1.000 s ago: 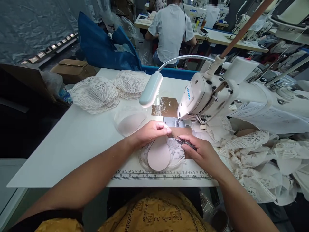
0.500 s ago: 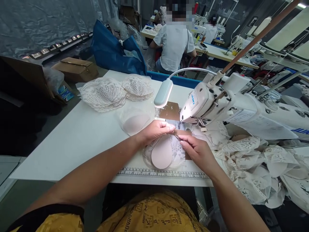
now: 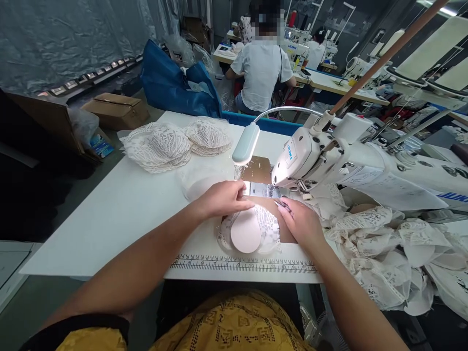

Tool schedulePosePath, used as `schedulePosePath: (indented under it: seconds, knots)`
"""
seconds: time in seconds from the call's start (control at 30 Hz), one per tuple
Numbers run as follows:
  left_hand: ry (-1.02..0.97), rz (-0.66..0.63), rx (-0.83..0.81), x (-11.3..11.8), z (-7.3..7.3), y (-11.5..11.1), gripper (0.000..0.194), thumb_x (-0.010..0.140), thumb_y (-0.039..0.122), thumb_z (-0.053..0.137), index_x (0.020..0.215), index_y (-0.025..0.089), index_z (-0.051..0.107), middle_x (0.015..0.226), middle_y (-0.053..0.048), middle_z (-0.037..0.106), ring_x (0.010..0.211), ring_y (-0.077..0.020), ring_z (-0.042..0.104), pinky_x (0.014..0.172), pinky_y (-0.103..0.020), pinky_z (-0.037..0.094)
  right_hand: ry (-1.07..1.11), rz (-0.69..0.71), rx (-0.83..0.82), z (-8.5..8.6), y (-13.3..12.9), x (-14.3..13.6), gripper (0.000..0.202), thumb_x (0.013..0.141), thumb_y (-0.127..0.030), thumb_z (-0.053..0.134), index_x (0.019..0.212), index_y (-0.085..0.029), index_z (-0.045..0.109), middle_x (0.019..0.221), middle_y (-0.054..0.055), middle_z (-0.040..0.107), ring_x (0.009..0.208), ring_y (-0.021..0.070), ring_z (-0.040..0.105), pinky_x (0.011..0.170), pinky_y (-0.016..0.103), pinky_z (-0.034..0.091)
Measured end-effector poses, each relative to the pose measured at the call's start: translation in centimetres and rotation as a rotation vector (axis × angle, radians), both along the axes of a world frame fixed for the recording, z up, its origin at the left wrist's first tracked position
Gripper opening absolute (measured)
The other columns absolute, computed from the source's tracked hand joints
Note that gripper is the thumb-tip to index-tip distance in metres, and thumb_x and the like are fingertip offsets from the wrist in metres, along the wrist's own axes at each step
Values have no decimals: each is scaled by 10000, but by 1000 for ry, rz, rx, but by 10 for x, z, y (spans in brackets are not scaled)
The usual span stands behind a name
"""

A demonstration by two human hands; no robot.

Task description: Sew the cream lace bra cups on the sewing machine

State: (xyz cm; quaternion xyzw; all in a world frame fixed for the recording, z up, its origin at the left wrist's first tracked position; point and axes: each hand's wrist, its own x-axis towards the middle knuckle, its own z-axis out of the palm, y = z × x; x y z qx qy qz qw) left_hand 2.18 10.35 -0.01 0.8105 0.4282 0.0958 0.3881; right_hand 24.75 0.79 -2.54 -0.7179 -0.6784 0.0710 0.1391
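Note:
A white lace bra cup (image 3: 269,223) with a smooth beige pad (image 3: 245,234) lies in front of me at the table's edge. My left hand (image 3: 225,199) rests at its upper left edge, thumb and fingers apart, the thumb tip touching the lace. My right hand (image 3: 302,219) is closed round a small pointed metal tool (image 3: 285,205), perhaps tweezers or thread snips; the fingers partly cover it. Its tip points left, over the brown board (image 3: 268,204). Just beyond both hands is the sewing machine's metal plate (image 3: 261,189), with the machine head (image 3: 296,153) to the right.
Stacked lace cups (image 3: 157,146) sit at the table's far left, with a sheer padded piece (image 3: 201,183) nearer. A lamp (image 3: 246,144) hangs over the work. Many lace pieces (image 3: 387,253) are heaped at right. A ruler strip (image 3: 237,263) lines the front edge. A seated person (image 3: 261,73) works beyond.
My left hand has let go of its pinch on the cup's top edge, moved left and opened. My right hand has shifted slightly right with the metal tool, now showing more clearly.

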Motion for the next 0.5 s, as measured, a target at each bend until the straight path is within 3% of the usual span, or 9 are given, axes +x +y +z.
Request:
schedulePosePath:
  seconds: [0.07,0.13,0.23,0.33,0.4,0.5]
  knots:
    - [181,-111,25,-2,2,-3,184,753,338,595,818,169,625,719,-28,636,629,-182,560,530,-265,327,-192,-2,16,-5,-3,12,258,897,-225,526,1082,-153,692,1029,144,674,959,293,582,822,395,434]
    - [217,-194,57,2,0,-5,114,752,235,533,778,171,623,707,-22,634,615,-168,552,520,-257,304,-252,53,78,-5,-5,21,230,887,-204,538,1030,-146,708,1033,149,659,948,286,563,828,390,422]
    - [141,-248,124,17,-8,1,188,758,198,513,893,182,643,827,-21,676,710,-174,594,570,-245,359,-111,253,135,1,-6,23,226,916,-214,506,1028,-182,699,994,91,664,880,215,558,790,323,415]
    - [97,-312,186,34,-13,18,220,762,179,529,948,180,646,907,-22,691,790,-179,620,643,-246,420,-15,456,70,3,1,18,234,924,-189,478,1031,-211,685,917,50,649,829,176,536,736,282,390]
    - [95,-340,237,43,-12,27,197,773,156,534,937,168,643,899,-28,686,791,-179,623,671,-253,445,-64,481,28,-2,7,13,247,894,-134,483,1022,-206,682,863,48,624,802,177,511,697,277,362]
    - [79,-289,415,48,-7,27,203,816,153,538,996,145,633,922,-65,659,840,-202,609,721,-290,476,-169,404,18,-15,12,10,294,842,-69,494,1029,-198,680,845,54,602,767,179,481,661,284,320]
